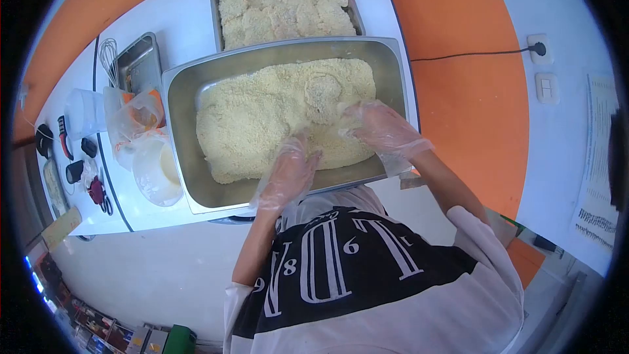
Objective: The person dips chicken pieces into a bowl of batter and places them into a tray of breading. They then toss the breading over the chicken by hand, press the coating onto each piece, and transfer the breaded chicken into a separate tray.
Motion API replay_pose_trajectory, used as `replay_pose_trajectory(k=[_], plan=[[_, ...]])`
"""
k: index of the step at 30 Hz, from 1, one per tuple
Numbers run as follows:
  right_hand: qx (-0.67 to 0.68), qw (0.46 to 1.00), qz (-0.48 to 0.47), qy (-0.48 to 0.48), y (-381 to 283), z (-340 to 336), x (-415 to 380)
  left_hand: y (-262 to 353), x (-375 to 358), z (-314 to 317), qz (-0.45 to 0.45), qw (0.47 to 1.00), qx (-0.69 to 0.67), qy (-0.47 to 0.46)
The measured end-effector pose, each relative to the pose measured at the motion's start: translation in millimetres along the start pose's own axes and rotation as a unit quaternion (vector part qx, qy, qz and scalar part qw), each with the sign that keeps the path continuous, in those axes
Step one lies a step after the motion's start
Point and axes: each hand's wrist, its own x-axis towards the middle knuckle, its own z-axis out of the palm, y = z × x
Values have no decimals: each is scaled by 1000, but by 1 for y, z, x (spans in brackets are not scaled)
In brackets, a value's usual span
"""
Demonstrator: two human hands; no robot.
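A deep steel pan [182,137] holds a wide bed of pale yellow breadcrumbs [246,115]. On the crumbs, toward the right, lies a round flat crumb-coated piece [323,94]; what is inside the coating cannot be seen. My left hand [288,172], in a clear plastic glove, reaches into the crumbs below that piece, thumb apart from the fingers. From the right, my right hand [385,128], gloved too, has its fingertips in the crumbs beside the piece. Neither hand appears to grip anything, though crumbs partly cover the fingertips.
Behind the pan stands a steel tray [216,16] filled with coated pieces [282,10]. At left are a whisk [109,59], a small metal tray [139,62], a plastic bag [136,118], a white tub [157,172] and a clear jug [84,113]. A black cord [472,54] runs to a wall socket.
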Motion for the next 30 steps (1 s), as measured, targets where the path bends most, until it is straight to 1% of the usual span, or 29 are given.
replay_pose_trajectory(k=[1,2,3,4,5,6,7,8,9,10,11,12,14,15,16,17,18,19,20,21,22,23,24,25,26,27,28,29,30], plan=[[0,1000,2,1,18,17,0,-2,4,8,-27,998,3,-56],[-19,997,79,10,38,35,1,-8,8,18,-52,992,5,-112],[-36,987,158,17,49,44,-2,-35,6,48,-50,992,5,-116],[-36,986,160,19,46,50,-7,-76,1,90,43,988,130,-73],[14,983,179,-29,37,60,-11,-97,0,113,135,958,251,-26],[63,976,195,-77,29,68,-10,-81,8,98,134,958,251,-27],[64,976,193,-79,12,59,-6,-51,23,67,91,959,161,-216],[90,958,205,-181,-16,40,-3,-33,31,50,44,915,63,-395],[114,929,214,-280,-31,30,-1,-32,35,53,41,916,63,-395],[115,929,213,-281,-17,50,5,-32,38,59,-16,918,55,-393],[111,940,195,-257,11,86,13,-35,40,64,-72,917,47,-389],[106,951,175,-232,28,108,20,-43,40,71,-73,918,48,-388],[133,956,164,-205,43,112,26,-61,34,84,-181,945,-48,-269],[159,958,156,-178,48,111,32,-57,32,78,-183,945,-47,-267],[160,958,154,-180,36,93,37,-47,28,71,-140,978,-48,-145],[259,951,133,-107,25,72,37,-38,24,64,-96,994,-48,-24],[354,928,112,-32,13,49,38,-35,28,61,-99,994,-49,-27],[355,927,116,-34,10,31,44,-34,37,58,-105,991,-84,15],[259,949,167,-60,10,14,52,-33,41,55,-110,985,-117,58],[158,960,213,-83,11,4,57,-32,41,50,-108,986,-117,57],[158,961,213,-81,18,6,56,-32,42,43,-38,998,-42,31],[82,983,164,8,31,14,53,-31,40,40,29,999,33,5],[5,989,111,95,42,22,50,-30,32,41,28,999,32,6],[3,990,110,93,51,29,49,-30,20,43,122,951,279,-50],[-6,988,149,44,59,37,48,-31,10,45,206,832,505,-103],[-16,982,187,-6,61,43,45,-45,2,55,202,834,503,-103],[-16,982,187,-10,55,47,38,-70,-7,71,209,922,317,-81],[27,981,173,-80,44,52,29,-85,-11,81,207,970,117,-53],[70,973,159,-150,34,57,20,-86,-10,86,205,971,115,-53]])
